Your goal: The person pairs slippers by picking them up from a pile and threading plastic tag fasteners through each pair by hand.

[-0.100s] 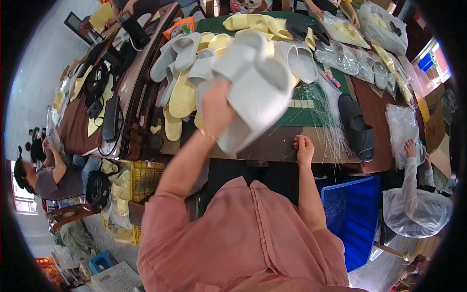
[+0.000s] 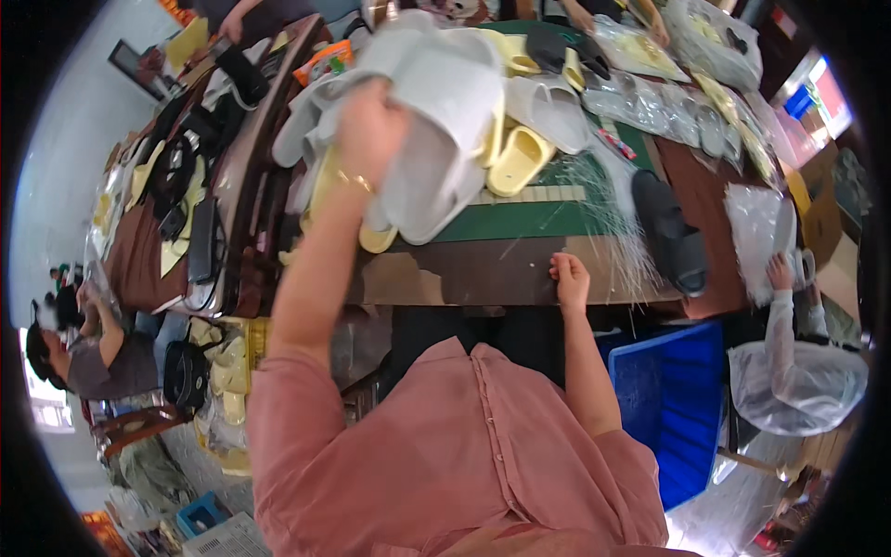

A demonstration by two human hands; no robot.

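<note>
My left hand [image 2: 371, 130] grips a pair of light grey slippers [image 2: 445, 97], raised above a pile of slippers on the table; they are partly blurred by motion. Below and around them lie more grey slippers [image 2: 555, 110] and yellow slippers [image 2: 521, 161], some hidden behind the held pair. Near the table's front edge is my right hand [image 2: 571, 280], its fingers curled together; whatever may be in them is too small or hidden to tell. A bundle of thin clear plastic strands [image 2: 613, 227] spreads over the green mat [image 2: 483, 223] to its right.
Dark slippers [image 2: 670, 232] lie right of the strands, with bagged clear slippers [image 2: 664, 111] behind. A blue bin [image 2: 682, 408] stands below the table at right. Co-workers sit at both sides, and other people's hands [image 2: 640, 23] show across the table.
My left hand has carried the grey slippers up, away from me and slightly left, uncovering a yellow slipper on the mat. My right hand stays at the table edge.
</note>
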